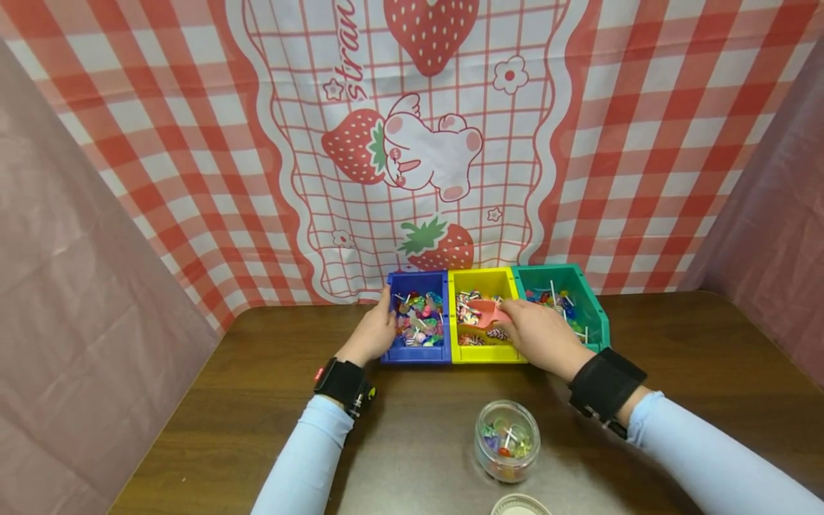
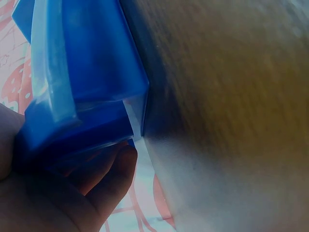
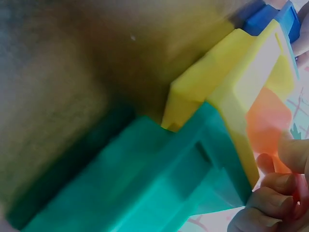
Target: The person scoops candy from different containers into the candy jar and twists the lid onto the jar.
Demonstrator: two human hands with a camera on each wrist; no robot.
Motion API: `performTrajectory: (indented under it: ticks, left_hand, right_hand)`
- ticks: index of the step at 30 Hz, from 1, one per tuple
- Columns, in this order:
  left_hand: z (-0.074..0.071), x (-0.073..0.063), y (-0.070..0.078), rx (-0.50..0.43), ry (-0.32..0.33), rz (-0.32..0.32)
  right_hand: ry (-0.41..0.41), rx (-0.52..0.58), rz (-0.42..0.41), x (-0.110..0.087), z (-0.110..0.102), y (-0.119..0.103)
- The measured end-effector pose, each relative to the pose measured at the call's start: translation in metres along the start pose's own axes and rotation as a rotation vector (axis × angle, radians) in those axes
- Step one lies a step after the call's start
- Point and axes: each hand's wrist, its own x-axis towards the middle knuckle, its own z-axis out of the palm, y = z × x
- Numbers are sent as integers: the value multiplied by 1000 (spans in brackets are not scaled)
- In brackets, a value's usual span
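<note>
Three plastic bins stand side by side against the cloth backdrop: blue (image 1: 417, 355), yellow (image 1: 488, 355) and green (image 1: 597, 318). My left hand (image 1: 370, 332) grips the blue bin by its left side wall; the left wrist view shows fingers (image 2: 116, 179) bent along that wall. Inside the yellow bin, a coral-pink scoop (image 1: 487, 313) tilts over striped wrapped candies (image 1: 472, 340). Its handle is pinched by my right hand (image 1: 543, 336), which reaches across the green bin's left side. Colourful small candies (image 1: 418, 322) lie in the blue bin, and stick candies (image 1: 558, 304) in the green one.
A clear glass jar (image 1: 507, 465), partly filled with colourful candies, stands on the wooden table (image 1: 412, 429) nearer to me. Below it, a round pale lid (image 1: 520, 506) is cut off by the frame edge. A red-checked strawberry cloth (image 1: 193, 157) hangs behind the bins.
</note>
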Motion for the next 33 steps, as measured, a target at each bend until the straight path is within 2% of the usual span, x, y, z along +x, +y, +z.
performTrajectory:
  ticks: [4, 13, 22, 33]
  left_hand:
    - [0, 0, -1, -2, 0, 3]
    - [-1, -1, 0, -2, -2, 3]
    - [-1, -1, 2, 1, -1, 2]
    - [0, 0, 0, 19, 12, 6]
  right_hand:
    - [11, 43, 13, -5, 0, 4]
    - [106, 73, -3, -16, 3, 11]
    - [176, 149, 8, -25, 3, 15]
    - [277, 172, -39, -48, -12, 13]
